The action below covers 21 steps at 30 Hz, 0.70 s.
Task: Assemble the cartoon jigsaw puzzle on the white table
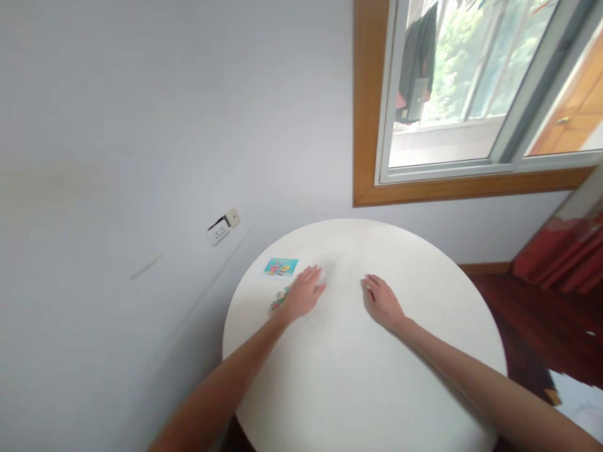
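My left hand [305, 293] is held palm down at the left of the round white table [358, 376], fingers stretched out and thumb apart, with nothing in it. Partly hidden behind that hand lies a small heap of colourful pieces [279, 300], too small to make out singly. Just beyond the heap is a flat blue card [281, 267] with cartoon figures printed on it. On the right side of the tabletop rests my right hand [382, 302], its fingers loosely bent and slightly apart, holding nothing. A stretch of bare tabletop separates the two hands.
A pale wall [141, 125] borders the table at the left and back, with a power socket [218, 232] on it. Above the far edge is a wood-framed window [367, 125]. A red curtain [560, 254] hangs at the right over a dark wooden floor [532, 326].
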Available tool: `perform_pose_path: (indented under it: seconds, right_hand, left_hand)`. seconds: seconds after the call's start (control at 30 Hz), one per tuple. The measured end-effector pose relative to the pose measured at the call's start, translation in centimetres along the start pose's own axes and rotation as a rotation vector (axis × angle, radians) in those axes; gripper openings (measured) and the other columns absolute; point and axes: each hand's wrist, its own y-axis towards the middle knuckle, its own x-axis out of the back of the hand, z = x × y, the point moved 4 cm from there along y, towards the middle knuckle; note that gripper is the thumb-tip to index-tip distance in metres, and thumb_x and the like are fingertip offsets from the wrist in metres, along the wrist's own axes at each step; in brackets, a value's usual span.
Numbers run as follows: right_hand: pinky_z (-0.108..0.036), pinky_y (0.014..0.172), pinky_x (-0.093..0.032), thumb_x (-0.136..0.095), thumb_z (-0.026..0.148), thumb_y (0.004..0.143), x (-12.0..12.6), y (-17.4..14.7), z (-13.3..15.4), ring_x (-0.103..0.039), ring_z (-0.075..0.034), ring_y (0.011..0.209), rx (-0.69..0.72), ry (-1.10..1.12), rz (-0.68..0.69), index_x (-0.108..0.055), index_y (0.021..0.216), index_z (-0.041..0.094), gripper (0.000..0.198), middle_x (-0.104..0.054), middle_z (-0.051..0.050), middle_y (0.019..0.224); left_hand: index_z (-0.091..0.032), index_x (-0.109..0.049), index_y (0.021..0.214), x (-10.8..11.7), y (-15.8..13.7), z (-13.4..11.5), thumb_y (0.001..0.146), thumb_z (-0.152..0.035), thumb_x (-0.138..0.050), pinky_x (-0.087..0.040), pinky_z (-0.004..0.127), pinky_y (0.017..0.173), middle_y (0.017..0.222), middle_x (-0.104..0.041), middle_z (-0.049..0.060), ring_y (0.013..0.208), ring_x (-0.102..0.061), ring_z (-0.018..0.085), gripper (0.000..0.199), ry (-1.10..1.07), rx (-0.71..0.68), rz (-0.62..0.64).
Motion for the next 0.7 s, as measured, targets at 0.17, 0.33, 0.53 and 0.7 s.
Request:
perform_pose_path:
  seconds: [0.17,0.33,0.53,0.7]
  right_hand:
    - [-0.050,0.117,-0.023,-0.044,0.033,0.095,1.3,-2.0,0.8,-0.029,-0.030,0.145,0.018,-0.102,0.121,-0.049,0.142,0.017,0.051,-0.039,-0.016,0.154]
    - [-0.048,0.119,-0.015,-0.040,0.038,0.097,1.2,-2.1,1.0,-0.022,-0.029,0.148,-0.032,-0.174,0.273,-0.044,0.147,0.015,0.055,-0.030,-0.016,0.159]
    - [-0.046,0.119,-0.011,-0.036,0.040,0.098,1.1,-1.8,1.1,-0.018,-0.027,0.149,-0.043,-0.209,0.323,-0.040,0.150,0.016,0.057,-0.025,-0.014,0.161]
    - [-0.046,0.119,-0.012,-0.037,0.040,0.098,1.1,-1.8,1.0,-0.019,-0.027,0.149,-0.049,-0.208,0.318,-0.040,0.149,0.016,0.057,-0.026,-0.015,0.160]
  left_hand:
    - [-0.017,-0.037,0.149,-3.8,-0.5,-7.9,0.099,-0.047,-0.036,-0.025,0.052,0.118,0.157,-0.032,0.012,0.147,-0.026,0.029,0.058,0.013,-0.092,0.060]
    - [-0.016,-0.035,0.150,-4.6,-0.2,-8.1,0.099,-0.043,-0.035,-0.021,0.049,0.121,0.159,-0.029,0.009,0.148,-0.023,0.027,0.058,0.050,-0.059,0.059]
    - [-0.017,-0.035,0.150,-4.2,-0.2,-7.6,0.100,-0.043,-0.034,-0.019,0.046,0.122,0.160,-0.027,0.007,0.149,-0.021,0.026,0.057,0.010,-0.059,0.079]
    - [-0.018,-0.039,0.148,-4.0,-0.6,-7.8,0.099,-0.041,-0.038,-0.020,0.046,0.121,0.159,-0.029,0.006,0.148,-0.022,0.026,0.055,-0.052,-0.069,0.086]
